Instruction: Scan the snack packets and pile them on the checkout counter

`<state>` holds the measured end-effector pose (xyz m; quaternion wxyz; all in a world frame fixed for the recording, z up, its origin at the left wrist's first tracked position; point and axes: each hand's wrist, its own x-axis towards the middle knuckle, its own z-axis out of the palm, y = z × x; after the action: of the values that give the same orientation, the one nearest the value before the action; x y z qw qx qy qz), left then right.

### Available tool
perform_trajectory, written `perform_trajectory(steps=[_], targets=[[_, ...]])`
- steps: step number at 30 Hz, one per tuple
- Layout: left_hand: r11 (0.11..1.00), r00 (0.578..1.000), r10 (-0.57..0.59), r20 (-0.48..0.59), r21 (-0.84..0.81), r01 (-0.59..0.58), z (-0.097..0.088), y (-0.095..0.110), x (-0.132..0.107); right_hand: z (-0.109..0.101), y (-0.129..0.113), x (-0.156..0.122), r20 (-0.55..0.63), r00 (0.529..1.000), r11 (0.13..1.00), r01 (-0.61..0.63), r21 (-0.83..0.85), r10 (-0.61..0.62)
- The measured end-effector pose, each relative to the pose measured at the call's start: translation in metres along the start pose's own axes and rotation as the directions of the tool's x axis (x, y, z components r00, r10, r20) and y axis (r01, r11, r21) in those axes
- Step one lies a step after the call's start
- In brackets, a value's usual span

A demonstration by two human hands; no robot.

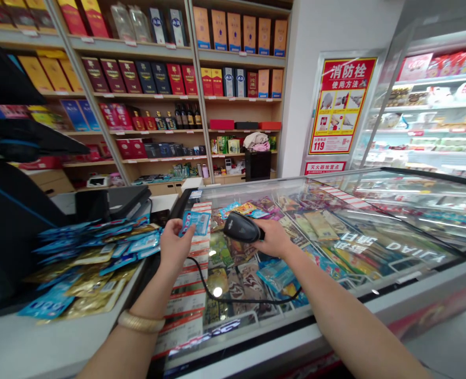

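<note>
My left hand (176, 241) pinches a small blue packet (200, 223) with a pale barcode patch on it. Facing it from the right is a black barcode scanner (241, 227), its handle wrapped in the fingers of my right hand (273, 239). The scanner's black cable (233, 301) loops down over the freezer's glass top. Scanner and packet are a short way apart. Left of my left hand, a loose heap of blue and gold packets (99, 258) lies on the counter.
A glass-topped chest freezer (359, 305) with many packs inside fills the middle and right. The counter (4, 342) with a dark screen (4, 226) stands at left. Behind are shelves of boxes (150, 79), a red notice (343, 105) and a lit cooler (434, 116).
</note>
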<state>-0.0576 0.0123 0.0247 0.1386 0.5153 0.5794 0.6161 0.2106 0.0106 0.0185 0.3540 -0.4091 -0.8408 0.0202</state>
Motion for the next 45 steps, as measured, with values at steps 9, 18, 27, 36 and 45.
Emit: perform_trajectory(steps=[9,18,27,36,45], targets=[[0.69,0.907,0.417,-0.05,0.667,-0.281,-0.124,0.017,0.061,-0.001,0.012,-0.004,-0.111,0.993,0.997,0.037,0.062,-0.03],[0.471,0.957,0.253,0.146,0.845,-0.253,-0.183,-0.014,0.082,-0.002,0.013,-0.004,-0.158,0.987,0.998,0.019,0.066,-0.008],[0.525,0.832,0.553,0.046,0.756,-0.391,-0.106,0.016,0.073,-0.018,0.029,-0.003,-0.287,0.95,0.985,-0.154,-0.079,0.125],[0.624,0.765,0.233,0.6,0.511,-0.591,0.067,0.003,0.058,-0.021,0.045,-0.003,-0.332,0.915,0.95,-0.285,-0.131,0.228],[0.515,0.683,0.067,0.728,0.561,-0.648,0.126,0.004,0.038,-0.017,0.043,-0.002,-0.275,0.932,0.954,-0.277,-0.117,0.237]])
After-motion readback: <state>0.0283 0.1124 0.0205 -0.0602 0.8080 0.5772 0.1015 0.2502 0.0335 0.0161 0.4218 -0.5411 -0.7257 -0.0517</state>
